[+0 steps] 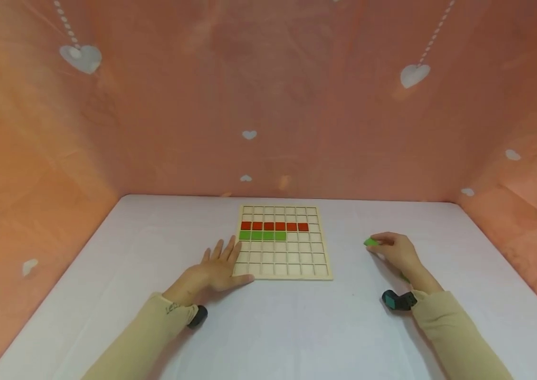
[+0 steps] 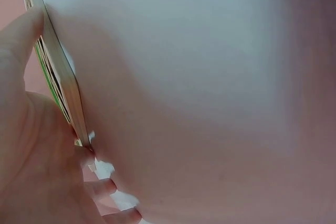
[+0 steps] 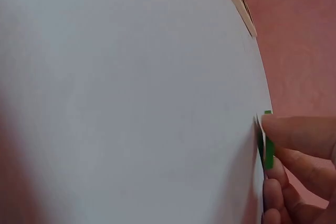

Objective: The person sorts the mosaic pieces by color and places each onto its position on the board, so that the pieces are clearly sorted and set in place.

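Note:
A wooden grid board (image 1: 280, 278) lies on the table, with a row of several red tiles (image 1: 269, 226) and, just below it, a shorter row of several green tiles (image 1: 256, 236). My left hand (image 1: 218, 272) rests at the board's near left corner, fingers spread and straight; in the left wrist view the thumb (image 2: 32, 24) touches the board's side edge (image 2: 63, 69). To the right of the board, my right hand (image 1: 396, 252) pinches a green square tile (image 1: 370, 241) between thumb and fingers, low over the table. The right wrist view shows this tile (image 3: 269, 153) tilted up on edge.
Another green piece (image 1: 405, 277) peeks out beside my right wrist, mostly hidden by it. White cloth covers the table (image 1: 297, 327). An orange-pink curtain with white hearts (image 1: 249, 135) encloses the back and both sides.

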`<act>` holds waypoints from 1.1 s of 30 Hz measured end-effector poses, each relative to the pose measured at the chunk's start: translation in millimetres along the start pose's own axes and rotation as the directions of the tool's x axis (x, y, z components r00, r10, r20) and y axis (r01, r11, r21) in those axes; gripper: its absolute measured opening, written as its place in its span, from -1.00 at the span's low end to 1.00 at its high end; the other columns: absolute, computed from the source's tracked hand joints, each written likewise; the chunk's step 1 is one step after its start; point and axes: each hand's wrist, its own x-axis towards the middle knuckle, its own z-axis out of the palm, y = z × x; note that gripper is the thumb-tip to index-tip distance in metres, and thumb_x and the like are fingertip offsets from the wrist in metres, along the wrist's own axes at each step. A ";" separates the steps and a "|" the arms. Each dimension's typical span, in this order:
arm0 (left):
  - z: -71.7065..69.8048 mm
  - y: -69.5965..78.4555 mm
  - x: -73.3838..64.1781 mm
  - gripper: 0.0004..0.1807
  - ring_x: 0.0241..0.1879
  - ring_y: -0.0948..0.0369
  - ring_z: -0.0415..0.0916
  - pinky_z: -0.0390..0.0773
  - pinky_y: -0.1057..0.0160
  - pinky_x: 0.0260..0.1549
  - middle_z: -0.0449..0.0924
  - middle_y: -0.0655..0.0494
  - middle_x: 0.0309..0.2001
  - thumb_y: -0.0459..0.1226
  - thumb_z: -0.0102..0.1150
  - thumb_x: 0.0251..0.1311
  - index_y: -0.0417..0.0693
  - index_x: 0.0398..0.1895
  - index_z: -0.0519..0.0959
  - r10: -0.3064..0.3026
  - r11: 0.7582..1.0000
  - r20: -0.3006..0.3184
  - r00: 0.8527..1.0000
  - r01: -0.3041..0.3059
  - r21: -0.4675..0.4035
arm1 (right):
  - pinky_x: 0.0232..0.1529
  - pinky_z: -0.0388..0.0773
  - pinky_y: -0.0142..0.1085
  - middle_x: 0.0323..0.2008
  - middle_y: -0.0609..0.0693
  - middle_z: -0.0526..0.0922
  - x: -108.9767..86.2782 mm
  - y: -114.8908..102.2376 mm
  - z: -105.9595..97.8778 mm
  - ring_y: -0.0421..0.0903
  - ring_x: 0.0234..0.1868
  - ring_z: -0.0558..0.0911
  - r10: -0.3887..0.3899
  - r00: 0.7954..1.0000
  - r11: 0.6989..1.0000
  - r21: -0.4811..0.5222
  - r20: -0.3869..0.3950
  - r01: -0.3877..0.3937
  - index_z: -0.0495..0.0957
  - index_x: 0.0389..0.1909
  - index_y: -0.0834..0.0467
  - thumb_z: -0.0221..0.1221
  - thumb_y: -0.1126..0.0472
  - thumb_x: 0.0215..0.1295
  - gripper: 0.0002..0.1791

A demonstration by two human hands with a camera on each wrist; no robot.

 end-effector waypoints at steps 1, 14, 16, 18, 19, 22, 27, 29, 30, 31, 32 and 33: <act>-0.2 -0.1 0.3 0.02 0.50 -0.20 -0.42 -0.26 -0.23 0.40 -0.40 -0.17 0.54 0.24 -0.11 0.30 -0.25 0.51 -0.21 0.002 1.000 0.000 1.000 -0.002 -0.004 | -0.21 0.41 -0.37 0.07 0.39 0.52 0.9 -1.8 1.4 0.17 0.02 0.50 -0.002 1.000 1.000 0.010 -0.001 0.002 0.46 0.14 0.42 0.23 0.16 0.26 -0.48; 1.5 0.0 2.4 0.01 0.50 -0.19 -0.40 -0.24 -0.23 0.40 -0.39 -0.15 0.54 0.23 -0.10 0.30 -0.23 0.52 -0.21 -0.007 1.000 -0.010 1.000 0.007 -0.006 | -0.14 0.41 -0.36 0.03 0.29 0.55 17.9 -25.0 26.8 0.02 -0.01 0.49 -0.041 0.999 0.995 0.095 0.020 0.039 0.47 0.16 0.35 0.21 0.18 0.27 -0.50; 1.0 0.6 1.3 0.01 0.50 -0.19 -0.41 -0.25 -0.23 0.40 -0.39 -0.15 0.54 0.23 -0.09 0.30 -0.24 0.52 -0.20 -0.007 1.000 -0.004 1.000 0.007 -0.006 | -0.20 0.41 -0.40 0.03 0.28 0.55 19.0 -28.4 31.1 -0.02 -0.06 0.49 -0.038 0.999 0.993 0.114 0.029 0.034 0.47 0.17 0.34 0.22 0.18 0.26 -0.50; 0.4 0.6 0.9 0.01 0.50 -0.19 -0.42 -0.26 -0.22 0.41 -0.40 -0.15 0.54 0.23 -0.10 0.30 -0.23 0.52 -0.22 -0.010 1.000 0.001 1.000 0.010 -0.005 | -0.25 0.40 -0.41 0.03 0.26 0.55 20.3 -32.6 35.1 -0.07 -0.11 0.49 -0.030 0.999 0.990 0.140 0.043 0.024 0.47 0.18 0.32 0.22 0.19 0.26 -0.50; 0.6 0.6 1.3 0.00 0.50 -0.19 -0.42 -0.26 -0.23 0.40 -0.40 -0.16 0.54 0.22 -0.10 0.31 -0.24 0.52 -0.21 -0.008 1.000 -0.001 1.000 0.008 -0.006 | -0.27 0.40 -0.40 0.02 0.24 0.56 20.7 -34.6 36.5 -0.10 -0.14 0.49 -0.025 0.999 0.989 0.146 0.045 0.019 0.47 0.18 0.31 0.21 0.19 0.26 -0.50; 0.7 0.4 1.2 0.01 0.50 -0.19 -0.41 -0.25 -0.23 0.40 -0.40 -0.16 0.54 0.24 -0.11 0.30 -0.23 0.52 -0.21 -0.009 1.000 -0.007 1.000 0.009 0.001 | -0.30 0.41 -0.39 0.01 0.20 0.56 23.5 -40.8 41.6 -0.15 -0.21 0.50 -0.021 0.998 0.985 0.170 0.062 0.010 0.47 0.20 0.27 0.22 0.18 0.26 -0.50; 1.1 -0.6 0.6 0.01 0.50 -0.20 -0.40 -0.24 -0.23 0.40 -0.39 -0.16 0.54 0.25 -0.11 0.30 -0.23 0.52 -0.20 -0.013 1.000 -0.012 1.000 0.013 0.007 | -0.26 0.47 -0.40 0.00 0.22 0.58 28.0 -49.7 50.7 -0.15 -0.21 0.55 -0.063 0.996 0.981 0.186 0.068 0.050 0.48 0.18 0.30 0.22 0.21 0.25 -0.52; 1.8 -1.0 1.5 0.01 0.50 -0.20 -0.40 -0.24 -0.24 0.40 -0.39 -0.17 0.54 0.23 -0.10 0.30 -0.24 0.51 -0.20 -0.010 1.000 -0.012 1.000 0.010 0.004 | -0.27 0.48 -0.40 0.00 0.24 0.58 28.7 -52.2 53.3 -0.14 -0.21 0.55 -0.078 0.995 0.980 0.190 0.065 0.064 0.49 0.16 0.31 0.23 0.23 0.24 -0.53; 1.8 -0.7 1.9 0.01 0.50 -0.19 -0.42 -0.25 -0.22 0.40 -0.41 -0.15 0.54 0.24 -0.11 0.30 -0.22 0.52 -0.22 -0.014 1.000 -0.006 1.000 0.014 0.008 | -0.28 0.48 -0.40 0.00 0.25 0.58 28.9 -53.1 54.3 -0.15 -0.22 0.55 -0.082 0.995 0.979 0.190 0.064 0.068 0.49 0.16 0.31 0.23 0.24 0.24 -0.53; 2.1 -0.6 2.3 0.02 0.50 -0.18 -0.43 -0.27 -0.21 0.41 -0.42 -0.14 0.54 0.24 -0.11 0.29 -0.21 0.52 -0.23 -0.016 1.000 -0.001 1.000 0.016 0.012 | -0.28 0.49 -0.40 0.00 0.25 0.58 28.8 -54.2 55.0 -0.15 -0.22 0.55 -0.087 0.994 0.978 0.193 0.065 0.073 0.49 0.16 0.31 0.23 0.24 0.24 -0.53; 2.2 -0.3 2.7 0.02 0.50 -0.17 -0.45 -0.28 -0.20 0.41 -0.43 -0.12 0.54 0.25 -0.12 0.29 -0.20 0.52 -0.25 -0.020 1.000 0.006 1.000 0.020 0.019 | -0.30 0.48 -0.39 0.00 0.26 0.59 28.8 -55.0 55.7 -0.16 -0.24 0.56 -0.090 0.994 0.978 0.195 0.064 0.076 0.49 0.15 0.31 0.24 0.24 0.23 -0.53; 2.2 0.2 2.9 0.02 0.50 -0.17 -0.44 -0.28 -0.21 0.41 -0.43 -0.13 0.54 0.24 -0.11 0.29 -0.21 0.52 -0.25 -0.017 1.000 0.007 1.000 0.017 0.016 | -0.30 0.48 -0.38 0.00 0.27 0.59 28.8 -55.6 56.3 -0.17 -0.24 0.56 -0.095 0.993 0.977 0.197 0.065 0.080 0.49 0.15 0.32 0.24 0.25 0.22 -0.52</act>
